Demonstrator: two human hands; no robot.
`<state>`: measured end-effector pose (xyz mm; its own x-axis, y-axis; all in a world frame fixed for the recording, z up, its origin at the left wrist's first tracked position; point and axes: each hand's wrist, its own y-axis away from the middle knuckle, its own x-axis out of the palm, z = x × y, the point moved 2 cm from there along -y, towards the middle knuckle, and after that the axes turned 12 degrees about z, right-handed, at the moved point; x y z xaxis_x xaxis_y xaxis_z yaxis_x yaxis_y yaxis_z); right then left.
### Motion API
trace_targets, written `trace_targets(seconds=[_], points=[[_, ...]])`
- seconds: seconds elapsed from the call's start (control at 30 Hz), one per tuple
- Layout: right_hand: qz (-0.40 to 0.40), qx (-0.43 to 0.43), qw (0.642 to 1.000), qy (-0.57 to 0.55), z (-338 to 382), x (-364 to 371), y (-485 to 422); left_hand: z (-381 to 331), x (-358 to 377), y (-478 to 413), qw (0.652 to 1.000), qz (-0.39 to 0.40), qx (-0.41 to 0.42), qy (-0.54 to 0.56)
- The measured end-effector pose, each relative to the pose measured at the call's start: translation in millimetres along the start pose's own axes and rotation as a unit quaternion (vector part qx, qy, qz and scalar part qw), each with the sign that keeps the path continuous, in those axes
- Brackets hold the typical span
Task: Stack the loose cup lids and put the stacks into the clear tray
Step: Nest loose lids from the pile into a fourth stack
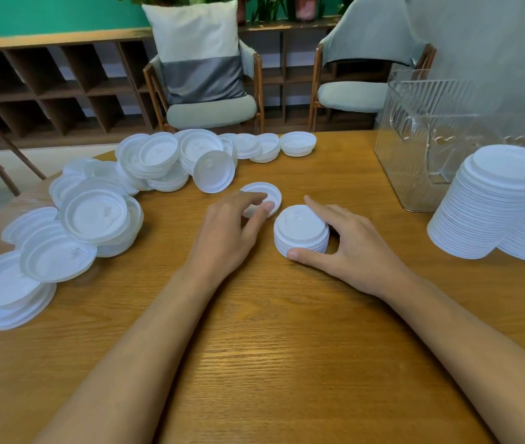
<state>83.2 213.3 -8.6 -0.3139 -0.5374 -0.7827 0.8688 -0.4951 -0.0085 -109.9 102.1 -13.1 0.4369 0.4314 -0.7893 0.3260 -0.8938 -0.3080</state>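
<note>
Loose white cup lids [94,216] lie heaped across the left and far side of the wooden table [270,347]. In the middle stands a short stack of lids [301,229], domed side up. My right hand [347,248] holds this stack, thumb at its near edge and fingers round its far side. Just to the left lies a single upturned lid [261,195]. My left hand [225,232] pinches it, fingers on its rim and thumb at its near edge. The clear tray [421,149] stands at the far right, nothing seen inside.
Two tall stacks of lids [495,206] stand at the right edge, in front of the tray. Two chairs [209,113] and a low wooden shelf unit are behind the table. Bare wood lies between my forearms.
</note>
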Motion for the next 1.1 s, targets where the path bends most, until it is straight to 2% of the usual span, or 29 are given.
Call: trace_targets(seconds=[0.17, 0.37, 0.5, 0.6, 0.7, 0.77, 0.83, 0.97, 1.1], points=[[0.004, 0.002, 1.000, 0.006, 0.6, -0.1, 0.2, 6.8, 1.3, -0.9, 0.999, 0.012, -0.010, -0.035], [-0.004, -0.001, 1.000, 0.011, 1.0, 0.4, 0.1, -3.1, -7.7, 1.1, 0.998, -0.064, -0.008, -0.002], [-0.028, 0.002, 1.000, -0.006, -1.6, 0.8, -0.8, -16.6, -12.4, 4.2, 0.989, -0.100, -0.027, 0.105], [-0.037, 0.006, 0.999, -0.020, -3.9, 1.8, -1.3, -18.2, -13.3, 2.2, 0.969, -0.102, -0.059, 0.216], [-0.036, 0.000, 0.999, -0.022, -4.2, 0.8, -1.3, -21.2, -14.1, -0.3, 0.927, -0.062, -0.090, 0.358], [-0.031, -0.003, 0.999, -0.029, -3.2, -0.2, -1.0, -26.4, -10.0, 0.6, 0.912, -0.011, -0.097, 0.399], [-0.034, -0.006, 0.999, -0.037, -2.3, -1.2, -0.8, -28.1, -4.5, 1.8, 0.924, 0.014, -0.089, 0.371], [-0.039, -0.018, 0.998, -0.037, -2.8, -0.6, -0.9, -28.1, 3.9, 5.1, 0.977, 0.018, -0.054, 0.204], [-0.042, -0.021, 0.998, -0.038, -4.6, 1.1, -1.1, -29.5, 9.9, 7.1, 0.990, 0.033, -0.020, 0.135]])
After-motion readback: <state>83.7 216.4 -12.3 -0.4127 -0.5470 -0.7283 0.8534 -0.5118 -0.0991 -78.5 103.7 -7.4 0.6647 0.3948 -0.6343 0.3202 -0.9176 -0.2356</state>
